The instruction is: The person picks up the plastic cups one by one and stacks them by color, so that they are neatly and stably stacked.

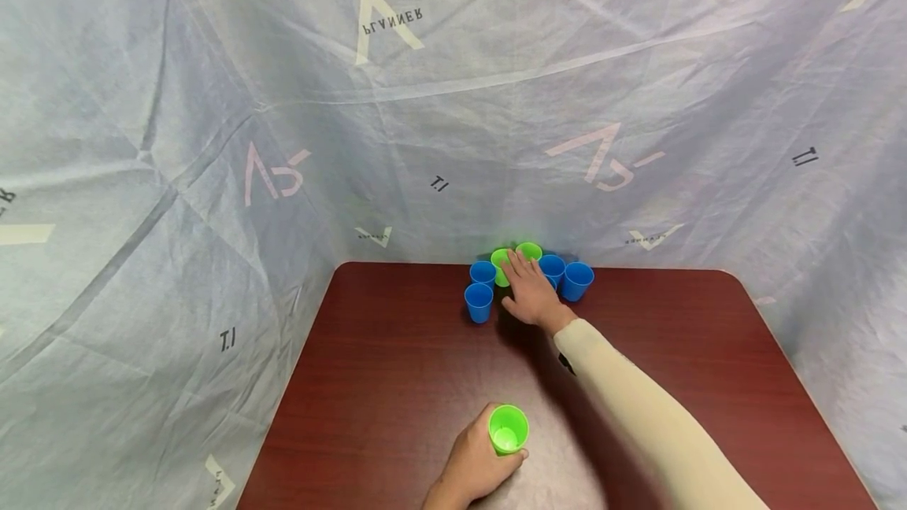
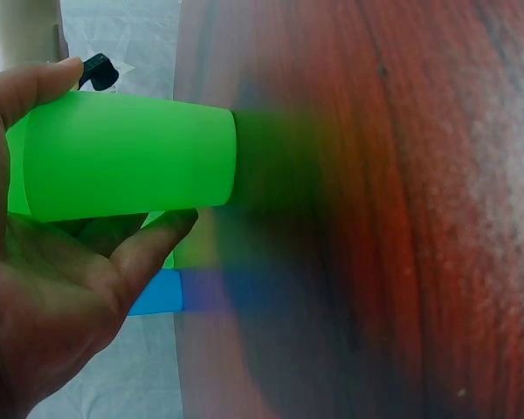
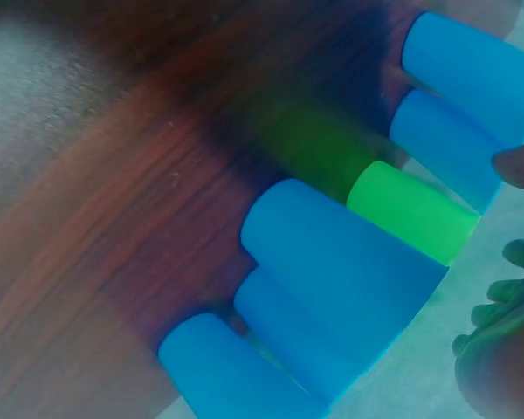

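Note:
My left hand [image 1: 473, 461] grips an upright green cup [image 1: 509, 429] near the front of the table, thumb and fingers wrapped round its sides. In the left wrist view, the same cup [image 2: 131, 157] shows its smooth side and a green reflection by its base. My right hand [image 1: 530, 293] reaches to the back, fingers stretched over a green cup [image 1: 499, 267]; whether they touch it is unclear. Another green cup [image 1: 528, 249] stands just behind the fingertips. Blue cups [image 1: 479, 303] stand left of that hand, and more blue cups [image 1: 578, 282] to its right, one partly hidden by it.
The dark red wooden table [image 1: 383, 384] ends just behind the cups. A grey printed sheet [image 1: 439, 140] hangs along the back and both sides. My right sleeve [image 1: 652, 415] crosses the table's right half.

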The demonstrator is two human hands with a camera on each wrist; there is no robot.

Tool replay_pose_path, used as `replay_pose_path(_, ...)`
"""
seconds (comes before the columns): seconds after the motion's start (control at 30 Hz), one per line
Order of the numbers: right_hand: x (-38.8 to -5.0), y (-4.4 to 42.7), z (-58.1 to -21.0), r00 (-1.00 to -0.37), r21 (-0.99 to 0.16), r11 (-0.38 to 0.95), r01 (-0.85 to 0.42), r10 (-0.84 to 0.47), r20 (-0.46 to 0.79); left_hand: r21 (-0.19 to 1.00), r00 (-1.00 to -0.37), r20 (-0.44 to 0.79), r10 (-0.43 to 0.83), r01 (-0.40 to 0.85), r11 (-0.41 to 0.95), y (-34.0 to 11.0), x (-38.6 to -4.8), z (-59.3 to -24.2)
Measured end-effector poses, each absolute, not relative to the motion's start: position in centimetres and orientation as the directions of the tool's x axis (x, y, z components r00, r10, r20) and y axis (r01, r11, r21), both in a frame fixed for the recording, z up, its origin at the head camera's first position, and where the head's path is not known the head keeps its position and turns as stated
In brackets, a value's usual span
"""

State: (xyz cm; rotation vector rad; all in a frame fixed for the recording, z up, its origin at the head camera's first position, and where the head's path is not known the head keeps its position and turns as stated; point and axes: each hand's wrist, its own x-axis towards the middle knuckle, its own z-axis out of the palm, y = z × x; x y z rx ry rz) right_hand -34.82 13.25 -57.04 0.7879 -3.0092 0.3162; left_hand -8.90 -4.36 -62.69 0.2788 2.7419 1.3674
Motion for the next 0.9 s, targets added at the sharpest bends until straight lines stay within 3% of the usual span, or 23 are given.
replay_pose_path(0.33, -36.8, 12.7, -56.5, -0.875, -0.203, 0.858, -0.472, -0.484, -0.008, 0.791, -0.981, 0.066, 0.184, 0.163, 0.589, -4.3, -8.7, -62.6)
replay_pose_path(0.9, -38.4, 12.3, -56.5, -0.841, -0.173, 0.831, -0.529, -0.541, -0.027, 0.787, -0.979, 0.084, 0.184, 0.178, 0.59, -4.5, -8.8, -63.0)
